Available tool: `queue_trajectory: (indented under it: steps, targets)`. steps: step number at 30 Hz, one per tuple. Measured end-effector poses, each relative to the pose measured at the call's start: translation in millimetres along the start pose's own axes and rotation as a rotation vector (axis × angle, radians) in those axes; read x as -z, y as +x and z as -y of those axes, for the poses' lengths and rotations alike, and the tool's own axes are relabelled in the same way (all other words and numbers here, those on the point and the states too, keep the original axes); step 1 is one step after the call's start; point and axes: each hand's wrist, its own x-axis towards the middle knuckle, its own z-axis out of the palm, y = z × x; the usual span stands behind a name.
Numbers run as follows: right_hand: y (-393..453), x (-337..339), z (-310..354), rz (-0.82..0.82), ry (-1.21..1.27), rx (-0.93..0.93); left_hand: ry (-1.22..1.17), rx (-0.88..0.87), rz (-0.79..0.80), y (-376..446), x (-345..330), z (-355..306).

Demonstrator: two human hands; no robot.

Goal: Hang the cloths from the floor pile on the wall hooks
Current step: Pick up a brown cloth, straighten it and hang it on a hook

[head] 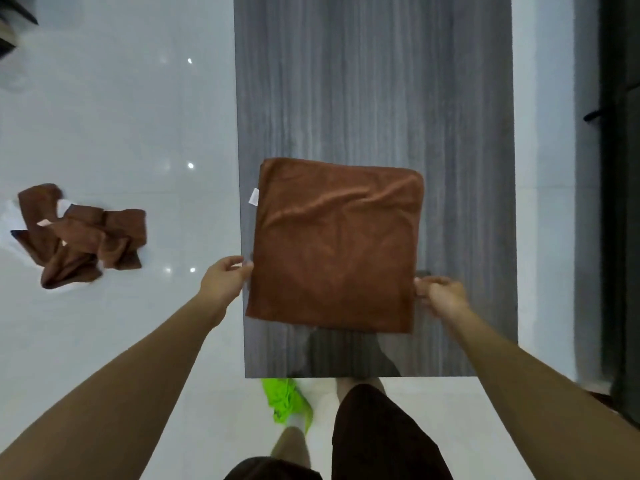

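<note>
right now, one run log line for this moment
left hand pinches brown cloth | right hand pinches it | spread flat | pile on floor

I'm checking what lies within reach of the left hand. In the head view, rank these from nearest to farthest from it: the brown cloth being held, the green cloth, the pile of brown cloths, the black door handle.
1. Brown cloth: in the left hand's grip.
2. Green cloth: below, by the feet.
3. Pile of brown cloths: far left, on the floor.
4. Black door handle: far upper right.

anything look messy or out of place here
Mostly the pile of brown cloths, crumpled on the white floor at left. The brown cloth held by the left hand and right hand looks flat, slightly wrinkled.
</note>
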Motion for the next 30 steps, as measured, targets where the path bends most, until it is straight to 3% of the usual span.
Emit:
queue_trajectory:
  steps: [4,8,15,18,22,30]
  targets:
    - [2.6,-9.8,-69.6,0.000,-0.064,-0.131,0.114,0.112,0.041,0.7,-6.2,63.9]
    - [-9.5,-21.2,-95.4,0.011,-0.024,-0.138,0.082,0.154,0.077,-11.7,-24.1,96.1]
    - [-34.4,-23.9,-89.8,-0.011,0.230,-0.223,-0.239,0.185,-0.152,-31.6,-39.9,113.3]
    - [-40.5,-14.2,-83.5,-0.003,0.345,-0.238,-0.329,0.217,-0.143,-46.8,-33.8,114.6]
    - [-51.0,-4.7,-67.3,0.012,0.337,-0.153,-0.443,0.221,-0.118,-68.9,-12.8,115.9]
    - [-109.6,-19.5,-43.7,0.143,0.301,-0.058,-0.711,0.178,-0.234,-129.5,50.8,152.3]
